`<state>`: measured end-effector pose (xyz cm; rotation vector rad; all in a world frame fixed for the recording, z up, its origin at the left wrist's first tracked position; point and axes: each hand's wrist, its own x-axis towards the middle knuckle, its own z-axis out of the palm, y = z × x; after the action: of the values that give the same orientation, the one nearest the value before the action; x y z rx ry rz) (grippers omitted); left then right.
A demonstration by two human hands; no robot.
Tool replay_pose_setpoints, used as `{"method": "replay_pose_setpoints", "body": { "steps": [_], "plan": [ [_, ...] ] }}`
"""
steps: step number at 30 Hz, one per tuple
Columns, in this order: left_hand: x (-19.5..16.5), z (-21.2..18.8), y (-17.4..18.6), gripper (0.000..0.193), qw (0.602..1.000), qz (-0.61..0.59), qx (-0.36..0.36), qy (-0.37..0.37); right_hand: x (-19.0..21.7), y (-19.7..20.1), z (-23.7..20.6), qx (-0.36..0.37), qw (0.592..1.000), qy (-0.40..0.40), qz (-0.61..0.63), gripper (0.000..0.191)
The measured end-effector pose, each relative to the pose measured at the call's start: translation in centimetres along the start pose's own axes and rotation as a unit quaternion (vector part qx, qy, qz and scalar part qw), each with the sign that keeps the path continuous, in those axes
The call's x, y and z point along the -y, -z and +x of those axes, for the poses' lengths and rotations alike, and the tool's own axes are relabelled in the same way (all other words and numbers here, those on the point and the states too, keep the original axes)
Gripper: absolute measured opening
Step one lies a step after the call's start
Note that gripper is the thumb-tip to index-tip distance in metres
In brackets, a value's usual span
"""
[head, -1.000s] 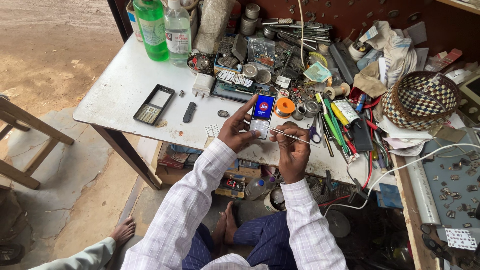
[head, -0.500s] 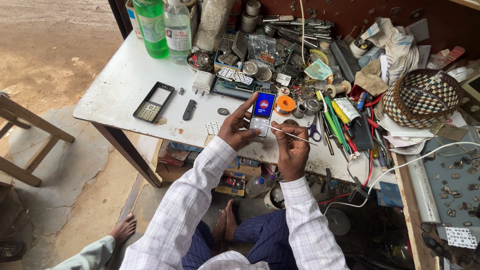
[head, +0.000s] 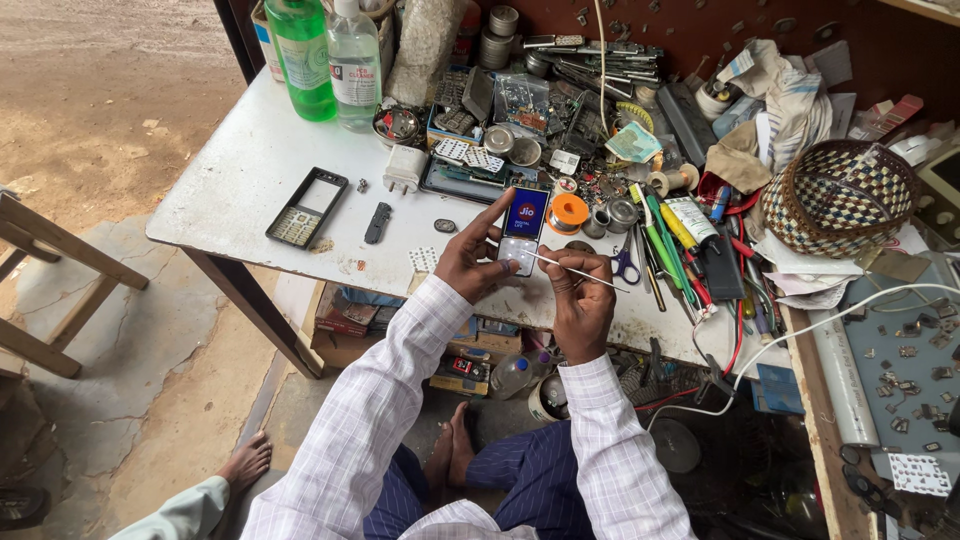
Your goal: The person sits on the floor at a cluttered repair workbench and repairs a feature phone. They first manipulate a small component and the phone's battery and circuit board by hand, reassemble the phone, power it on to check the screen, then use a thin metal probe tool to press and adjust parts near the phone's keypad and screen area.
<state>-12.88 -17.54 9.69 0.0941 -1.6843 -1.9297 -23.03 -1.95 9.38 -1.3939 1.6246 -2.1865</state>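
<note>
I see my left hand (head: 470, 265) closed around the small phone (head: 521, 232), its long axis pointing away over the worktop (head: 250, 170), while my right hand (head: 580, 290), just right of the phone, pinches a thin probe (head: 560, 265) crossing its lower half.

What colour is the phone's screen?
Blue, with a red spot; the phone shows best in the head view.

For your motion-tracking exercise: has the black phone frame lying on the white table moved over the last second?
No. The black phone frame lies in the same spot on the white table, left of the white charger block and below the green bottle, just as before.
</note>
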Motion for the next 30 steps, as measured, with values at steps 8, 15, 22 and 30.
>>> {"method": "replay_pose_setpoints", "body": {
  "steps": [8, 15, 22, 30],
  "plan": [
    [0.14, 0.03, 0.11, 0.1, 1.0, 0.014, -0.003, -0.005, -0.05, -0.15, 0.01, -0.006, 1.0, -0.007, 0.022, 0.015],
    [0.22, 0.02, 0.08, 0.099, 1.0, -0.008, 0.0, 0.0, -0.06, -0.06, -0.02, -0.006, 1.0, -0.006, 0.022, 0.015],
    [0.1, -0.04, 0.01, 0.101, 1.0, 0.015, -0.004, -0.017, -0.25, -0.1, 0.01, -0.005, 0.999, -0.005, 0.033, 0.016],
    [0.06, -0.16, -0.11, 0.099, 1.0, -0.023, -0.001, 0.005, -0.01, -0.03, -0.11, 0.0, 1.0, 0.006, 0.01, 0.015]
  ]
}}
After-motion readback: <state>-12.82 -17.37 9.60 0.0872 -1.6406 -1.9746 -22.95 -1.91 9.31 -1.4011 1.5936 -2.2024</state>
